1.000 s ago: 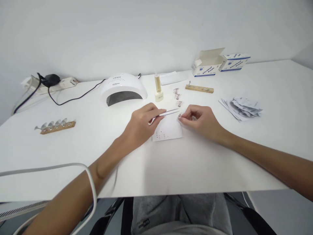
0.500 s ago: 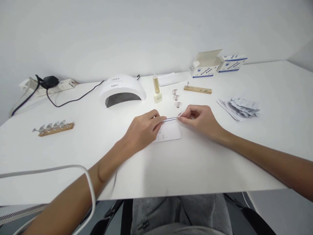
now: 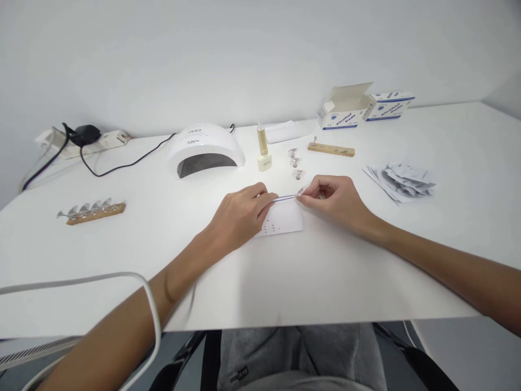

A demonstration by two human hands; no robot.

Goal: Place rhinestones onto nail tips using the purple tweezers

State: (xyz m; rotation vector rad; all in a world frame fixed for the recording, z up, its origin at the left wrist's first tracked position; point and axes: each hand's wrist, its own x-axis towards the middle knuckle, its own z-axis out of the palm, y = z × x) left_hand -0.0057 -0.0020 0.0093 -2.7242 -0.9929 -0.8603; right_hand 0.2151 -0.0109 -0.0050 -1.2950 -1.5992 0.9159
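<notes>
My left hand (image 3: 240,213) is closed in a pinch on thin metal tweezers (image 3: 285,197), whose tips reach right to a small clear nail tip (image 3: 302,191). My right hand (image 3: 334,201) is closed, pinching that nail tip on its small stand. Both hands rest over a white sheet with tiny dots (image 3: 283,220) on the white table (image 3: 285,277). Three more nail tips on stands (image 3: 293,161) sit just behind my hands.
A white nail lamp (image 3: 207,149) and a gold-capped polish bottle (image 3: 263,147) stand behind. Wooden holders lie at the left (image 3: 91,212) and back right (image 3: 331,149). Torn foil wrappers (image 3: 401,180) are at the right, pad boxes (image 3: 366,106) at the back, a power strip (image 3: 81,138) far left.
The tweezers dropped from an upward slant to nearly level, their tips now at the nail tip in my right hand. Both hands stay in place.
</notes>
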